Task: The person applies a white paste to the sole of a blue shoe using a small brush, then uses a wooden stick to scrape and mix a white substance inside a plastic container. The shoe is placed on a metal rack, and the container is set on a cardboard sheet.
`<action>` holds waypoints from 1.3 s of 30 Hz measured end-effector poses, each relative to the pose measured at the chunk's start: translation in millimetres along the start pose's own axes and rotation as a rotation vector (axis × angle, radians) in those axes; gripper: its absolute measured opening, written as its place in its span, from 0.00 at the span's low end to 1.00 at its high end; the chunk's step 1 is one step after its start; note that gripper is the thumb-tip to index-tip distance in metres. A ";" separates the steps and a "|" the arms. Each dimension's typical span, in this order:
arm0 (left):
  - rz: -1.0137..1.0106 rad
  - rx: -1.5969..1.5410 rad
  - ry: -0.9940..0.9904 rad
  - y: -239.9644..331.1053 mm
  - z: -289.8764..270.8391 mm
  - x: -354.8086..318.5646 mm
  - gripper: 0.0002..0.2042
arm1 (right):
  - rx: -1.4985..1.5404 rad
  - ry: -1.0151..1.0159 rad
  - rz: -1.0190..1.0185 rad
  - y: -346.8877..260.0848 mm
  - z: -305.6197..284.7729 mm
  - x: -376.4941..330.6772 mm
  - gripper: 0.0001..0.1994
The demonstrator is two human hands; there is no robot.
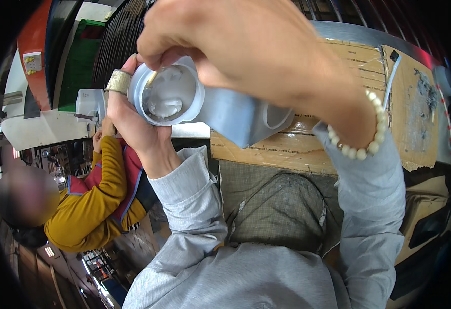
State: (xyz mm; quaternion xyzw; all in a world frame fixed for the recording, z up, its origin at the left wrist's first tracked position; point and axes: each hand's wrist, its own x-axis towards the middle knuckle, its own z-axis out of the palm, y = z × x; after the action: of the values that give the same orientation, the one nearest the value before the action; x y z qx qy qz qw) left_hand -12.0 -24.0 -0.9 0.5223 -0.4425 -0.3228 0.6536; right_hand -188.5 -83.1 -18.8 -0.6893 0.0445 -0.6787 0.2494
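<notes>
In my left hand is a round white plastic tub, tilted so that its mouth faces me. Its fingers are wrapped round the side, and one carries a band of beige tape. White paste lies inside, with a smooth lump near the lower wall. Over the tub's far rim reaches my right hand, its fingers pinched on a thin tan stick that dips into the tub; the stick's upper part is hidden. Beneath my right wrist, a pale blue-grey plastic housing with a round opening rests on cardboard.
Taped cardboard covers the bench before me. On its right part lie a white-handled brush and dark smears. A co-worker in mustard sleeves sits close on my left, beside a white bin. Metal bars stand behind.
</notes>
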 end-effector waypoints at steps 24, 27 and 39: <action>0.017 0.012 -0.156 -6.6 25.7 24.5 0.22 | 0.102 -0.353 0.346 -23.1 -89.4 25.3 0.06; -0.032 -0.062 -0.080 -12.8 24.8 28.0 0.22 | -0.054 -0.245 0.591 -28.2 -98.0 22.1 0.06; 0.233 0.269 -0.220 -6.7 78.7 13.5 0.16 | -0.872 0.420 0.669 -178.0 -215.0 -74.0 0.09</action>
State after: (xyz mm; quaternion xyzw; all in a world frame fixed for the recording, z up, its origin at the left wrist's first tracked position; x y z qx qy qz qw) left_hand -78.4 -68.9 0.8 0.5117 -0.6077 -0.2384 0.5586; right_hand -449.2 40.7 -24.2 -0.5275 0.5832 -0.6041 0.1292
